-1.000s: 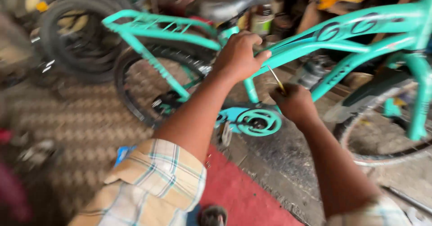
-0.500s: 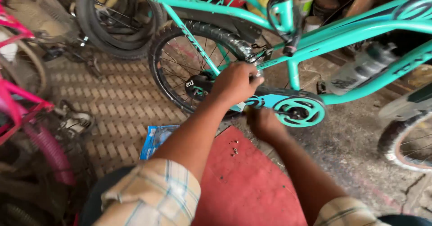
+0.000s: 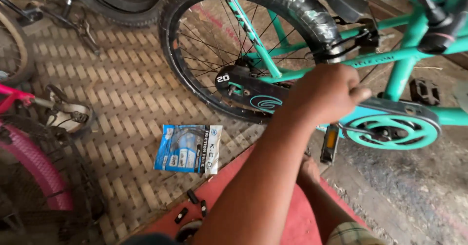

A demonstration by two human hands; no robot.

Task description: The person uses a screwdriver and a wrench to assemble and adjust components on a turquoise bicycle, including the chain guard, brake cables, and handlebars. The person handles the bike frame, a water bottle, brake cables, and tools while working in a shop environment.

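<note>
The left hand [image 3: 324, 96] is clenched into a fist just above the teal chain guard [image 3: 390, 128] of the bike [image 3: 409, 55], knuckles toward the frame. Whether it grips anything inside the fist cannot be told. The right hand [image 3: 308, 169] sits lower, below and left of the guard, mostly hidden behind the left forearm, so its fingers cannot be read. The pedal [image 3: 330, 145] with its orange reflector hangs just left of the guard, between the two hands. The rear wheel [image 3: 234, 50] stands left of the guard, its chain cover reaching back to the hub.

On the woven mat left of the guard lies a blue packet [image 3: 187, 149], and a few small black parts [image 3: 193, 203] lie on the red mat [image 3: 292, 225] near it.

Risks, as a judgement: the fist is close to the crank and pedal, so a sudden turn of the crank could pinch fingers against the guard. The bike's support is out of view; a hard push might tip it. The loose black parts could get kicked away and lost in the mat's weave.
</note>
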